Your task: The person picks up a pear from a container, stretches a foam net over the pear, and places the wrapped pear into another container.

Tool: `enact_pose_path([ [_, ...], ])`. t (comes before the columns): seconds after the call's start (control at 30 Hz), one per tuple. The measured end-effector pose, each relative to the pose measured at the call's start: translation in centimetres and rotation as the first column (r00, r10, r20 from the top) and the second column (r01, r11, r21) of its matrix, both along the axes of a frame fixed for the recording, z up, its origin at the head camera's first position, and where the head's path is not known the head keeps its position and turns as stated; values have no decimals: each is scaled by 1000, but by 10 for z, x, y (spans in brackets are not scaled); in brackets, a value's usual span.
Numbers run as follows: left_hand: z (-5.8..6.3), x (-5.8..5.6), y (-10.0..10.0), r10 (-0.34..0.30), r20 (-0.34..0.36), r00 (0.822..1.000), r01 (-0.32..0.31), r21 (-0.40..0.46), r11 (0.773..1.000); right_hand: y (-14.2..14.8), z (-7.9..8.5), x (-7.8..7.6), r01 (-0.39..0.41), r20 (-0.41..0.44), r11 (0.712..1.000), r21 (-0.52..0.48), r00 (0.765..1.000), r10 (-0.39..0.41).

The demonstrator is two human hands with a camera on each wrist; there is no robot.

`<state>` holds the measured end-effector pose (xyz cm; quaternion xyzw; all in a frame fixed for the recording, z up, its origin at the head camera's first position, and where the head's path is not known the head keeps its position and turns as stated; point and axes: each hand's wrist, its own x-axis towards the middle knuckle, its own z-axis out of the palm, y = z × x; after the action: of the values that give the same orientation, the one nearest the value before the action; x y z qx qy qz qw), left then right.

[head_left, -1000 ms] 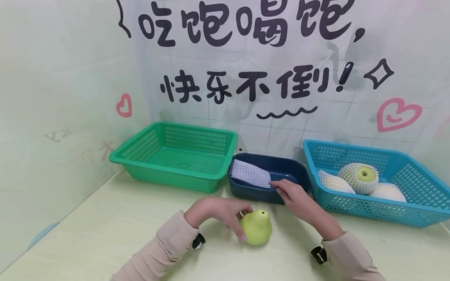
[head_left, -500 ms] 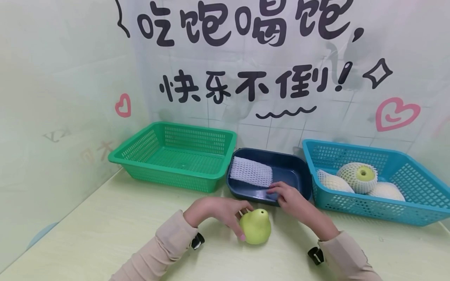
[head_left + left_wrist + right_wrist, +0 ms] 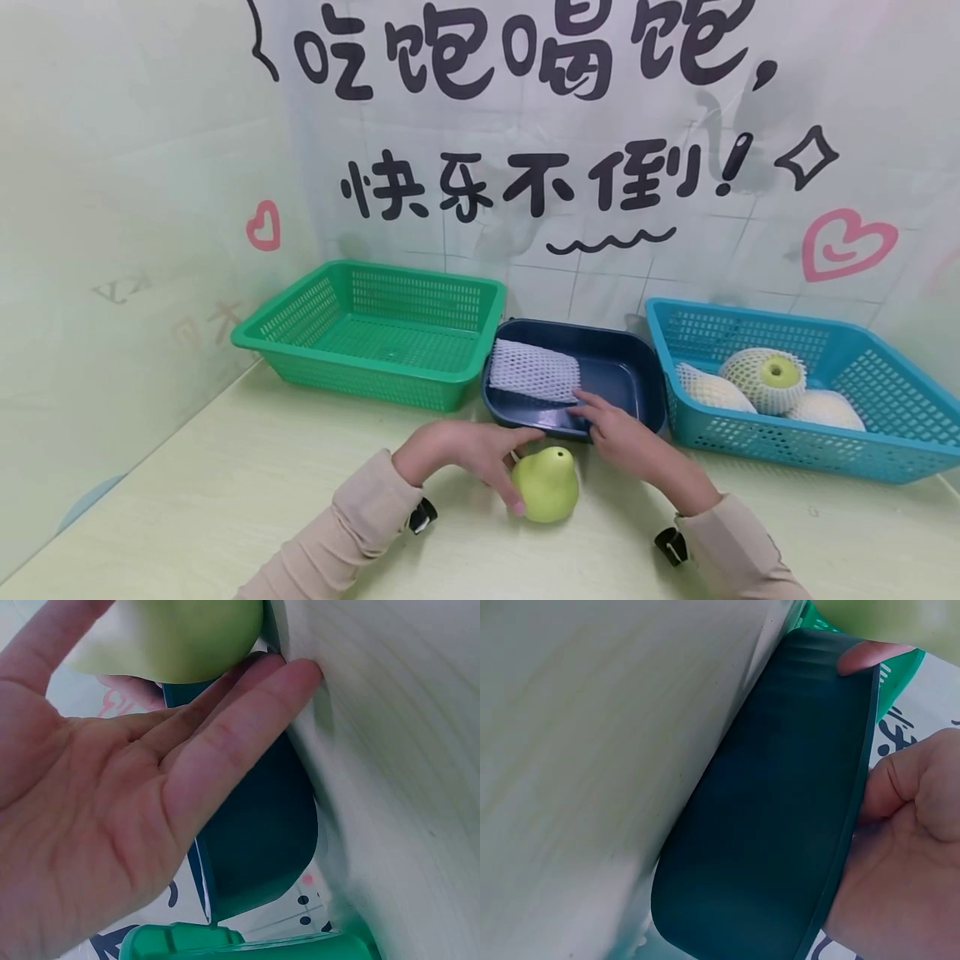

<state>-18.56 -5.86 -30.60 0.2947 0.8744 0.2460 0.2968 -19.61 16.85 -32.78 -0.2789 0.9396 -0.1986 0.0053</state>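
Observation:
A yellow-green pear [image 3: 547, 486] stands upright on the table with my left hand [image 3: 480, 454] beside its left side. Its thumb tip is at the pear's lower left. In the left wrist view the left hand [image 3: 127, 802] has mostly straight fingers spread away from the thumb; its index tip reaches the near rim of the dark blue tray [image 3: 626, 379]. Inside the tray lies a white foam net sleeve [image 3: 532, 369], flattened. My right hand [image 3: 626, 442] reaches over the near rim, slim fingertips at the sleeve's right corner. The right wrist view shows this hand [image 3: 907, 847] beyond the tray's wall.
A green basket [image 3: 367, 373] stands left of the tray. On its right, a blue basket [image 3: 810, 457] holds several net-wrapped fruits [image 3: 768, 379]. Behind them rises a printed wall sheet [image 3: 480, 233].
The tray tipped slightly toward me, then settled a little, its inside showing more than a second ago. The foam sleeve shifted with it. My left index finger has straightened toward the rim.

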Motion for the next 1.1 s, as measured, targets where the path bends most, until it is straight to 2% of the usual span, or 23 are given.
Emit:
enact_pose_path([
  [0.43, -2, 0, 1, -5, -12, 1000, 5, -8, 1000, -3, 0, -11, -1, 64, 1000, -25, 998, 2],
  [0.67, -2, 0, 0, 21, 34, 999, -21, 10, 1000, -9, 1, -22, 27, 121, 996, 86, 992, -38],
  [0.77, -2, 0, 1, 25, 50, 998, -26, 20, 999, -11, 1, -24, 41, 111, 991, 131, 992, -56],
  [0.83, -2, 0, 1, 27, 53, 998, -28, 22, 999, -11, 1, -25, 4, 57, 984, 176, 998, -14],
  [0.9, -2, 0, 0, 29, 50, 998, -30, 19, 999, -10, 0, -25, -17, 28, 983, 181, 1000, 12],
  [1.0, -1, -1, 0, 31, 44, 999, -31, 9, 999, -8, -1, -26, -28, 29, 989, 147, 999, 24],
  [1.1, -1, -2, -1, 25, 37, 999, -25, -5, 1000, -8, -2, -27, 24, 86, 998, 65, 996, -30],
])
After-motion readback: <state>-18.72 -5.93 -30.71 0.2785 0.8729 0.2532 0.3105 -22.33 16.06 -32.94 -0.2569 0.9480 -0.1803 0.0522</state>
